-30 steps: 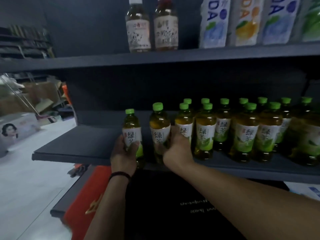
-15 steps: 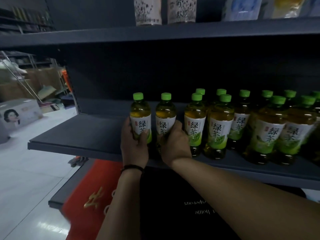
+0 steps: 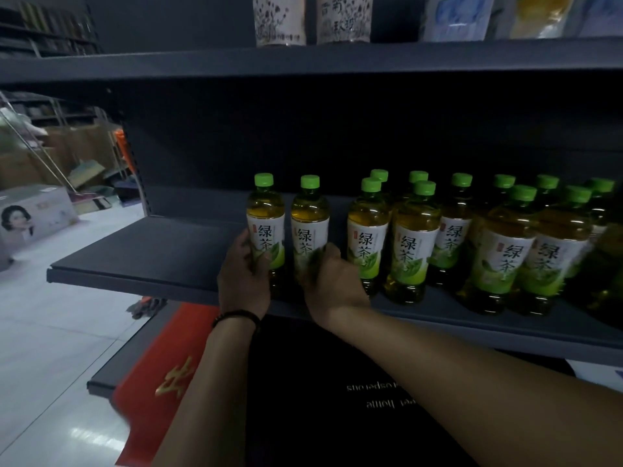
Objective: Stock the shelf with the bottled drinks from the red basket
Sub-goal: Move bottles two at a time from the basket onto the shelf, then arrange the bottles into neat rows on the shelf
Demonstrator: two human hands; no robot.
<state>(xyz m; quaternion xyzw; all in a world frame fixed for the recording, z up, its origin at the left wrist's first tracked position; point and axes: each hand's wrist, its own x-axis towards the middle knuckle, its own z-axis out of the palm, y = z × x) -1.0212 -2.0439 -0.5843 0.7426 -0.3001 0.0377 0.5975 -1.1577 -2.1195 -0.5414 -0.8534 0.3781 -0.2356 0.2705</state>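
Note:
Two green-tea bottles with green caps stand upright side by side on the dark shelf board [image 3: 141, 261]. My left hand [image 3: 243, 276] grips the lower part of the left bottle [image 3: 265, 217]. My right hand [image 3: 332, 281] wraps the base of the right bottle [image 3: 310, 219]. To their right stands a block of several identical bottles [image 3: 414, 237] in rows, a small gap away. The red basket is not clearly in view.
The left stretch of the shelf board is bare. An upper shelf [image 3: 337, 59] carries other bottles and cartons. Below lie a red mat [image 3: 158, 375] and a lower shelf board [image 3: 111, 372]. Cardboard boxes [image 3: 33, 214] stand on the white floor at left.
Both hands have pushed the two bottles onto the shelf, brought them together and upright, and moved them right toward the stocked rows. The view has tilted down slightly.

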